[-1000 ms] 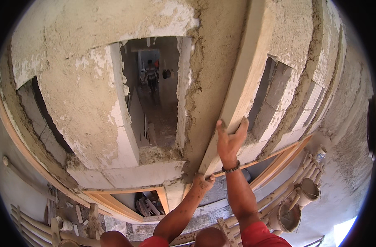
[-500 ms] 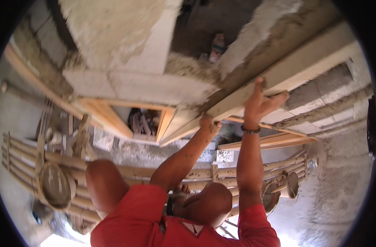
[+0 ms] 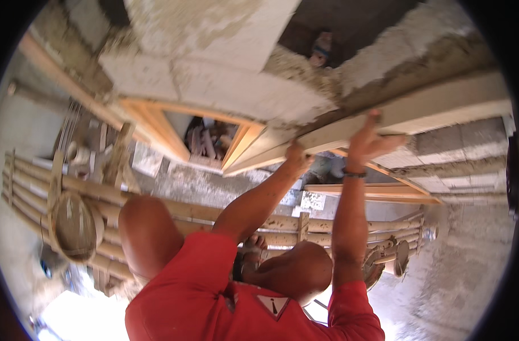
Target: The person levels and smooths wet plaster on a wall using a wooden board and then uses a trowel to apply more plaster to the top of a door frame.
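Note:
A long pale board [image 3: 441,105] runs slantwise along the mortared edge of the block wall, lower at its left end. My left hand [image 3: 298,154] is closed around its lower edge, fingers curled and flecked with mortar. Farther right, my right hand [image 3: 368,145] rests its palm against the board's underside. Its thumb points up over the face, and the other fingers stretch out to the right. A dark bracelet circles that wrist. Wet-looking mortar [image 3: 407,79] lies along the board's upper side.
Below me is a platform of bamboo poles [image 3: 214,213]. A round mortar-smeared pan [image 3: 75,227] sits on it at left, with another mortar-coated container [image 3: 401,258] at right. Wooden frames [image 3: 242,142] fill the wall openings. A plastic bottle [image 3: 321,48] stands in a dark recess.
My view has swung, so the wall appears higher and farther right. The board looks less steep. Both hands keep their contact with it and have shifted slightly right in the picture.

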Demonstrator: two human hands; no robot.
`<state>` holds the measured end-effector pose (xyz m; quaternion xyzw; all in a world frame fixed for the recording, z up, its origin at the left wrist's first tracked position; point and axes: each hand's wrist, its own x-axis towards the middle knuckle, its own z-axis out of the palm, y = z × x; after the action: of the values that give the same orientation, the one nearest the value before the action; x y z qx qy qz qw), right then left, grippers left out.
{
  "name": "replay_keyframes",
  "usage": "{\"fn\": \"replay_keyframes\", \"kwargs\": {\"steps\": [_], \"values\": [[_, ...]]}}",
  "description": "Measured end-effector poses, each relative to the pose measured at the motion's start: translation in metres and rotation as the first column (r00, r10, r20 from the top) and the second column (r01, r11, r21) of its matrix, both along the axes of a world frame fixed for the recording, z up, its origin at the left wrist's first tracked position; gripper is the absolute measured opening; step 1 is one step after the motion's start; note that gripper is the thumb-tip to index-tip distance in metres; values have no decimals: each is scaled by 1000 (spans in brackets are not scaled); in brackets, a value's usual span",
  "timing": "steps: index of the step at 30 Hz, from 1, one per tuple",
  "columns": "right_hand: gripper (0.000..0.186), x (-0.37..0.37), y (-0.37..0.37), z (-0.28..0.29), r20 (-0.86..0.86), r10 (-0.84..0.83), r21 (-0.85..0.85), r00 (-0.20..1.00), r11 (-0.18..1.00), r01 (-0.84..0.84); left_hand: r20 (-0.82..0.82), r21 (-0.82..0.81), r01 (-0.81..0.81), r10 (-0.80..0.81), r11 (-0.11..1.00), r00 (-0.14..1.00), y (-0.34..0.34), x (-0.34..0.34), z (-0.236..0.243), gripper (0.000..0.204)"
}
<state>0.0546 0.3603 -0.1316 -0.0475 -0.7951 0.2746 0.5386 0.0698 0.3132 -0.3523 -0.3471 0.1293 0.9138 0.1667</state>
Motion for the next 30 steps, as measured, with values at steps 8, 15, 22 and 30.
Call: {"fn": "replay_keyframes", "kwargs": {"steps": [8, 15, 22, 30], "values": [[98, 24, -17, -27, 115, 339, -311, 934, 905, -290, -95, 91, 201, -192, 975, 977, -21, -16, -56, 23], [64, 15, 14, 93, -181, 178, -106, 967, 974, -199, -15, 49, 181, -181, 982, 983, 11, -14, 80, 21], [61, 11, 17, 146, -223, 203, -80, 954, 971, -225, 32, 227, 66, -76, 972, 997, 15, -8, 140, 28], [70, 13, -38, 18, -103, 165, -98, 981, 980, -175, 15, 81, 195, -197, 977, 980, -41, -7, 40, 34]]}}
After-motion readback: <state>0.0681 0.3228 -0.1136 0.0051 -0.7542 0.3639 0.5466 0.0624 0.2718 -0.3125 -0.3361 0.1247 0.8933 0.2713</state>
